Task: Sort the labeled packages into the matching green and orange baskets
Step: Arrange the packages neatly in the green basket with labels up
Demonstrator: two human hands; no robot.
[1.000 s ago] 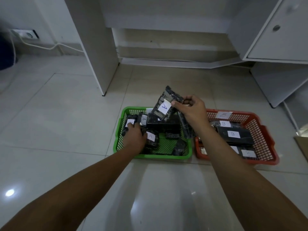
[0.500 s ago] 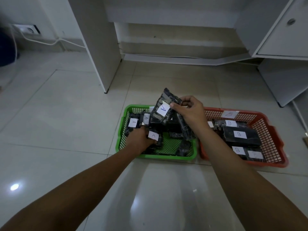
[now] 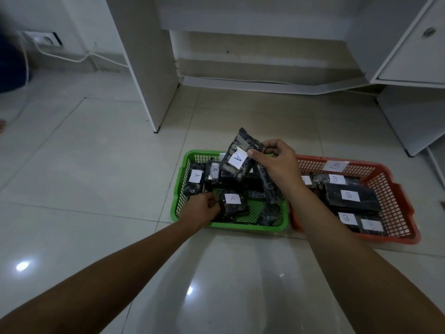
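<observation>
Head view shows sorting nearly done: right hand (image 3: 277, 162) pinches a last A package (image 3: 240, 154) above the green basket (image 3: 179, 186), left hand (image 3: 203, 209) gripping another inside, while B packages (image 3: 349, 196) fill the orange basket (image 3: 395, 189) at right.

Right hand (image 3: 277, 162) pinches an A-labeled package (image 3: 238, 156) above the green basket (image 3: 179, 189); left hand (image 3: 201, 210) seemingly grips another.

Glossy pale tiled floor (image 3: 96, 179) under green basket (image 3: 179, 189), orange basket (image 3: 395, 186) touching beside it.
</observation>
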